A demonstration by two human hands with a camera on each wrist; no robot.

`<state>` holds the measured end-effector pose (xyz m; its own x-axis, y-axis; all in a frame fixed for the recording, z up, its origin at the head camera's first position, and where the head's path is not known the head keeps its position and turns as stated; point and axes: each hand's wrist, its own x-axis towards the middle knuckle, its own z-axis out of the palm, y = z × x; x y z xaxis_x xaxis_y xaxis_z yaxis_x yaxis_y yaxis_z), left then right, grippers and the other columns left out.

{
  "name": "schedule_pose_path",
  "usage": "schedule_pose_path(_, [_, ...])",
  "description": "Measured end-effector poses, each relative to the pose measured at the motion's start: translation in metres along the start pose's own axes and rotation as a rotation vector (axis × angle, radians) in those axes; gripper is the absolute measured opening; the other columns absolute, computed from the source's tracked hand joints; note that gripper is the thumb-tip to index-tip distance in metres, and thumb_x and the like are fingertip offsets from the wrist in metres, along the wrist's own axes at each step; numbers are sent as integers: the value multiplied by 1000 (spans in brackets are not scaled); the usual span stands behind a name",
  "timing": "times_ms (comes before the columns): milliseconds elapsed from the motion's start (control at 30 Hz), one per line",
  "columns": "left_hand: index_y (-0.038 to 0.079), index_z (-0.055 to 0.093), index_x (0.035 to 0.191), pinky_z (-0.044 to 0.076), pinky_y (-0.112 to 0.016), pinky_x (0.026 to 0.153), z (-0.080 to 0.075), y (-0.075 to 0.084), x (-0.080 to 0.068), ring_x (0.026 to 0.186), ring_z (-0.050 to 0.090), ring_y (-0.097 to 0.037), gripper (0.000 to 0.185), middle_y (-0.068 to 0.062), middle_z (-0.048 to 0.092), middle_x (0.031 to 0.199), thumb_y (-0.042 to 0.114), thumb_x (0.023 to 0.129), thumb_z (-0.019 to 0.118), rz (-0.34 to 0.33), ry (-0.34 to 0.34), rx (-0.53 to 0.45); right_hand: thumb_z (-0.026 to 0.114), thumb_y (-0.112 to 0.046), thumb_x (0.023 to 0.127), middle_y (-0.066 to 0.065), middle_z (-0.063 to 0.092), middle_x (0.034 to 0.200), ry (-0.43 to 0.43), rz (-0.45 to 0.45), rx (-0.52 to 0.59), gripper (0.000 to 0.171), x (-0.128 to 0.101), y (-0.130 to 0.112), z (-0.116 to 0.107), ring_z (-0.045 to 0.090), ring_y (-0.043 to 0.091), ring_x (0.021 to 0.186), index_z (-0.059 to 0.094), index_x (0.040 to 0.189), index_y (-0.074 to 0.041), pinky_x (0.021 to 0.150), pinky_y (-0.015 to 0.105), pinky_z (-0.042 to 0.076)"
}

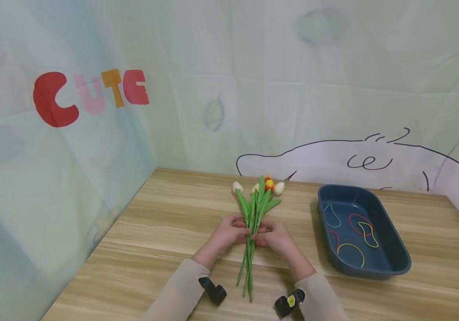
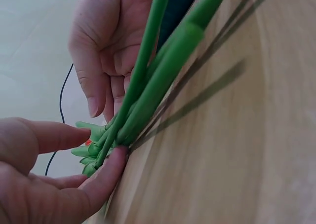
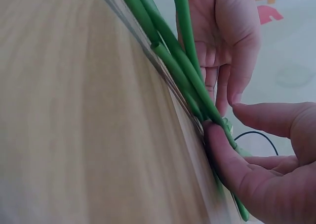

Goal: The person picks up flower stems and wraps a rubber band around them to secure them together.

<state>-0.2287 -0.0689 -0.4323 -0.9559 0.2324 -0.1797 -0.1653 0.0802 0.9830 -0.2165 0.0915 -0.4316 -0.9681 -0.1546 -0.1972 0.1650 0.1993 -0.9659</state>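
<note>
A bunch of tulips (image 1: 252, 218), with whitish and orange-red blooms and long green stems, lies between both hands, blooms pointing away. From the left, my left hand (image 1: 229, 232) touches the stems. In the left wrist view its fingertips reach under the stems (image 2: 158, 91), while the thumb stands apart. My right hand (image 1: 276, 236) meets the bunch from the right. One of its fingertips touches the stems (image 3: 185, 78) near the tabletop in the right wrist view, its thumb lifted off them. Loose stem ends spread toward me, casting shadows on the wood.
On the right stands a dark blue basin (image 1: 387, 270), with several thin coloured loops such as a yellow band (image 1: 351, 245) inside. The wooden table (image 1: 165, 214) ends at a printed cloth backdrop (image 1: 197, 89) behind and on the left.
</note>
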Motion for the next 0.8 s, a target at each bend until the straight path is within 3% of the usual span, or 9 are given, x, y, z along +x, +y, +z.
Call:
schedule_pose_path(233, [-17, 36, 136, 61, -34, 80, 0, 1, -1, 85, 66, -21, 60, -33, 55, 116, -13, 82, 62, 3, -15, -10, 66, 6, 83, 29, 65, 109, -40, -10, 63, 48, -3, -2, -1, 69, 25, 89, 48, 126, 19, 82, 37, 60])
schedule_pose_path(367, [-18, 37, 135, 60, -34, 80, 0, 0, 0, 88, 68, -26, 57, -34, 57, 116, -12, 84, 62, -3, -18, 2, 65, 8, 83, 30, 65, 110, -54, -6, 74, 50, -3, -3, 0, 69, 27, 91, 46, 128, 19, 82, 37, 60])
schedule_pose_path(533, [-19, 41, 131, 60, -33, 80, 2, -1, 0, 90, 68, -27, 52, -33, 60, 115, -10, 85, 62, -18, -14, 21, 69, 6, 81, 27, 66, 108, -41, 8, 16, 54, -5, -4, 2, 69, 27, 91, 47, 129, 17, 81, 36, 60])
schedule_pose_path(800, [-20, 39, 133, 60, -33, 82, 1, -1, -1, 94, 68, -30, 54, -32, 60, 116, -9, 86, 63, -41, -34, 19, 74, 1, 78, 13, 70, 96, -12, 8, -58, 53, -4, -3, 4, 67, 18, 84, 54, 126, 13, 79, 31, 58])
